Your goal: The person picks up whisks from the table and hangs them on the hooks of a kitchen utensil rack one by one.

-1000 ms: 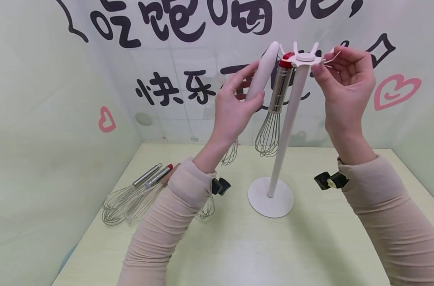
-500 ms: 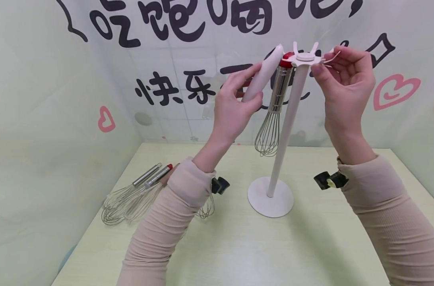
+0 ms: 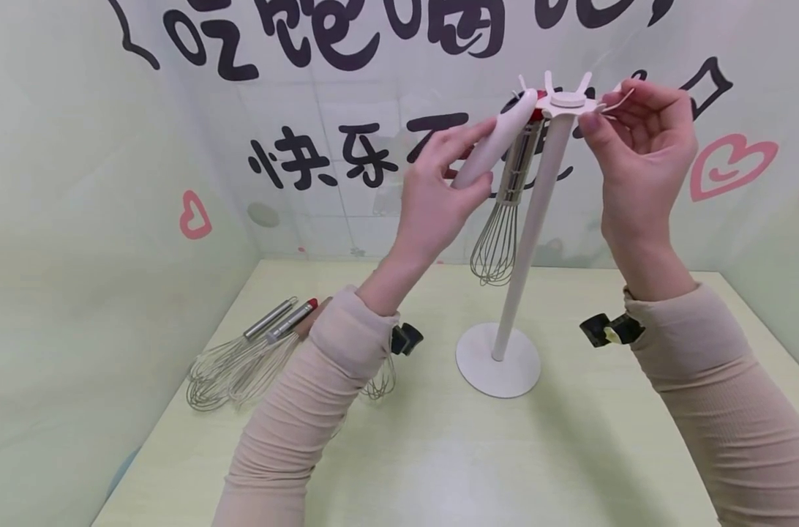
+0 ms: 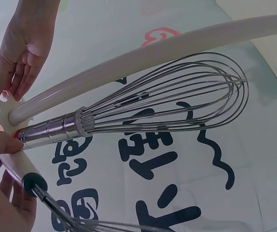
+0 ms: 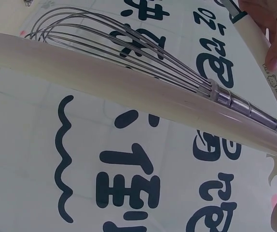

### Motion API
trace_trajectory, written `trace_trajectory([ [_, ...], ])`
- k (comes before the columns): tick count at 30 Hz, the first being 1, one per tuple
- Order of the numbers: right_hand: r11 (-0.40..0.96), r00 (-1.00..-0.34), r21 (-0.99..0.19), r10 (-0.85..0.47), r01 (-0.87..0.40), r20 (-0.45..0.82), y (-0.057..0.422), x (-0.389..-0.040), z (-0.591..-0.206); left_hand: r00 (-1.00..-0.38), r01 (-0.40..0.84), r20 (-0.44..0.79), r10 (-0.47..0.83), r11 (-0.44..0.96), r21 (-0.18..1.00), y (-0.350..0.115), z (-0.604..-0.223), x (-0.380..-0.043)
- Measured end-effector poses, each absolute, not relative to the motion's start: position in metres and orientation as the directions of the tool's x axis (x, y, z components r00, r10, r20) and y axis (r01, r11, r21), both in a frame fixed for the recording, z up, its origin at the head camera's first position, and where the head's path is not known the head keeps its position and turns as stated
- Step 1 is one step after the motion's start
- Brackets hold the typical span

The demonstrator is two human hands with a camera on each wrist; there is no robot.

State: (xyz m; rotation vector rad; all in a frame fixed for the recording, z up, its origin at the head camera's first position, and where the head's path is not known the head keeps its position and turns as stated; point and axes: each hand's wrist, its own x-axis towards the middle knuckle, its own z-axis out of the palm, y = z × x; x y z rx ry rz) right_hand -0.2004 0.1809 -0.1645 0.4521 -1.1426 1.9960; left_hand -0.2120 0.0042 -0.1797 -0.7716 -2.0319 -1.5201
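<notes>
My left hand (image 3: 432, 190) grips a whisk by its white handle (image 3: 494, 143), tilted with its dark-holed end at the hooks of a white hanging stand (image 3: 534, 234). In the left wrist view, a dark green collar (image 4: 35, 184) joins that handle to its wires. Beside the pole hangs a steel whisk (image 3: 494, 245) with a red handle end, partly covered by the white handle in the head view. My right hand (image 3: 650, 143) pinches a hook on the opposite side of the stand's top, thumb close to the hub (image 3: 567, 101).
Several whisks (image 3: 261, 348) lie on the table's left side, with more wire loops (image 3: 380, 380) partly hidden behind my left forearm. The stand's round base (image 3: 498, 377) rests on the pale table (image 3: 439, 454). A printed backdrop (image 3: 327, 241) rises behind it.
The white-handled whisk has tilted further, its upper end moving right and slightly down toward the hooks. Its wires have gone behind my left arm. My right hand keeps its hold.
</notes>
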Motion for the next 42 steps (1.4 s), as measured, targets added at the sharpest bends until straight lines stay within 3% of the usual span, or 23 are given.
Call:
trace_trajectory([
  [9, -0.299, -0.632, -0.561, 0.458, -0.772, 0.626, 0.181, -0.199, -0.164, -0.701, 0.713, 0.69, 0.179, 0.198, 0.673, 0.01, -0.186, -0.212],
  [25, -0.324, -0.631, -0.545, 0.47, -0.773, 0.617, 0.181, -0.202, -0.165, -0.793, 0.602, 0.569, 0.216, 0.131, 0.788, 0.017, -0.195, -0.213],
  [42, -0.329, -0.631, -0.54, 0.445, -0.775, 0.635, 0.182, -0.201, -0.164, -0.813, 0.569, 0.541, 0.217, 0.096, 0.817, 0.011, -0.207, -0.216],
])
